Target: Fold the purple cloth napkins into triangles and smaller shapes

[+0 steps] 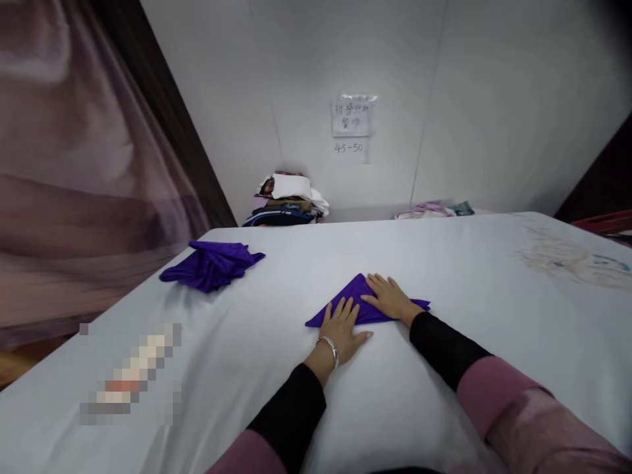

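Observation:
A purple cloth napkin (374,317) lies folded into a triangle on the white-covered table (257,368), its peak pointing away from me. My left hand (342,329) rests flat near its left part, fingertips on the cloth, the thumb out over the white cover. Flat on the right side of the triangle is my right hand (390,297), fingers spread. Part of the cloth is hidden beneath both hands. A silvery bracelet (330,349) circles my left wrist.
Another crumpled purple cloth (212,264) lies at the table's left. Behind the table stands a stack of clothes (289,201), with more folded fabric (429,209) farther right. A handwritten sign (351,118) hangs on the wall. A pinkish curtain (74,171) hangs at left.

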### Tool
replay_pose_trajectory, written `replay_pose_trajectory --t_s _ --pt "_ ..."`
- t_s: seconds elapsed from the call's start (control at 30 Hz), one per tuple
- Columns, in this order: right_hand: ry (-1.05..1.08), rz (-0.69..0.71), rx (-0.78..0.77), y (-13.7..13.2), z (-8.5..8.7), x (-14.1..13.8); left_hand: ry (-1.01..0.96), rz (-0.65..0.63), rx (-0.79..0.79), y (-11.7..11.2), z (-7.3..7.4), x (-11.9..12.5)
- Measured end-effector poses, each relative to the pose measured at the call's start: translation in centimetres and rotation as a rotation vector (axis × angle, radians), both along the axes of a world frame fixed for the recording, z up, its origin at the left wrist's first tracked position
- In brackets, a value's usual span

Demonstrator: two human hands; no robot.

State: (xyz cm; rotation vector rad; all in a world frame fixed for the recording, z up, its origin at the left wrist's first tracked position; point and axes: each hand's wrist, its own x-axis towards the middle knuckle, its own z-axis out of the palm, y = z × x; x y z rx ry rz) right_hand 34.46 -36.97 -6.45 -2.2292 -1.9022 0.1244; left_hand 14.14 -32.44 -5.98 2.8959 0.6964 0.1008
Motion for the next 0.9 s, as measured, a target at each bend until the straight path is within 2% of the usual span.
replay_pose_trajectory --t_s 0.1,0.27,0.37,0.43,0.73,0.9 --pt "-0.018 -0.003 0.002 -0.1 -0.3 0.2 -0.014 0.068 0.011 0.4 0.3 -1.5" --pt "-0.018 0.003 -0.022 0.0 -0.5 0.5 -0.231 0.345 -0.070 2.6 0.3 -6.7" --pt "-0.029 0.001 -0.030 0.1 -0.7 0.6 -0.345 0.423 -0.078 3.5 0.1 -9.5" --pt "-0.039 0.002 -0.032 0.1 -0.9 0.6 -0.379 0.454 -0.077 3.7 0.0 -10.5" --pt "-0.066 0.010 -0.021 0.2 -1.4 0.8 -0.427 0.408 -0.115 3.5 0.1 -9.4" --pt "-0.064 -0.022 0.043 0.0 -1.6 0.7 -0.414 0.388 -0.121 3.8 0.3 -9.0"
